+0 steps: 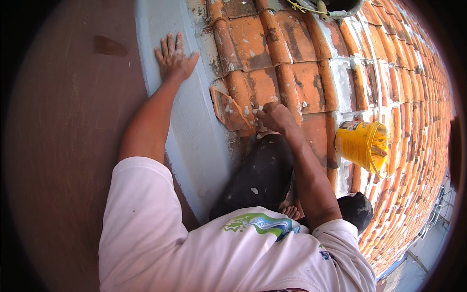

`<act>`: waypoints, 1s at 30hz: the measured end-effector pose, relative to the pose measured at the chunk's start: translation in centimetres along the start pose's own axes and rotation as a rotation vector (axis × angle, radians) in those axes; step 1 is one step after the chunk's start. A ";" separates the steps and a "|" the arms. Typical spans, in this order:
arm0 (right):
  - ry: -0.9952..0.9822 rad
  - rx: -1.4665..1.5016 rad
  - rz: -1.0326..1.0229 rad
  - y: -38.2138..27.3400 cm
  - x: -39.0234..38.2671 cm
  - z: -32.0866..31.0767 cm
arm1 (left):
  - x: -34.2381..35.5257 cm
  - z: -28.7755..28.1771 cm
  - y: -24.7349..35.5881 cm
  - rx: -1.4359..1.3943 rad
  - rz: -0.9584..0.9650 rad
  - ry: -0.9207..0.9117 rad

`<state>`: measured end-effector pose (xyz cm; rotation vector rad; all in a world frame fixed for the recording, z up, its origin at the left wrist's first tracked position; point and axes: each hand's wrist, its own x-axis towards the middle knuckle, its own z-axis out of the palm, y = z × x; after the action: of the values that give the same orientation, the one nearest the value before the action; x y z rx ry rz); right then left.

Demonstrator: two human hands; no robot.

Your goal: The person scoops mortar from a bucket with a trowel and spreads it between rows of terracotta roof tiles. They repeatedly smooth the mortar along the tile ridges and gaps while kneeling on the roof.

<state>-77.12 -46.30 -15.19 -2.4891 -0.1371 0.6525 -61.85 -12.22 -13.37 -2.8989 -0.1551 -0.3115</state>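
Observation:
My left hand (174, 59) lies flat with its fingers spread on a grey-painted strip (194, 121) between the wall and the roof tiles. My right hand (275, 118) is closed just above the orange clay tiles (258, 87), over my bent knee. Something pale shows at its fingertips, too small to name; whether it is held I cannot tell. Left of that hand, a loose, broken piece of tile (227, 110) sits tilted at the strip's edge. A yellow bucket (354, 142) stands to the right, with paint smears and a handle hanging down its side.
A brown wall (73, 136) rises along the left. At the top, a dark round container (340, 7) rests on the tiles. White-grey sealant streaks (343, 87) run between tile rows. The roof curves away right toward an edge, with a lower surface (422, 253) beyond.

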 end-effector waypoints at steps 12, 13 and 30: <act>0.466 0.516 0.173 8.6 0.3 -3.8 | -0.1 0.0 0.0 0.021 0.051 0.021; 0.525 0.527 0.155 9.0 0.9 -3.9 | -0.2 -0.1 0.0 0.026 0.052 0.008; 0.854 1.225 0.029 10.6 16.9 -27.9 | -0.4 -0.7 0.2 -0.098 0.060 0.036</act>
<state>-49.37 -65.02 -7.84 -1.3631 0.4795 -0.3282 -62.35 -12.59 -12.84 -2.9857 -0.0486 -0.3710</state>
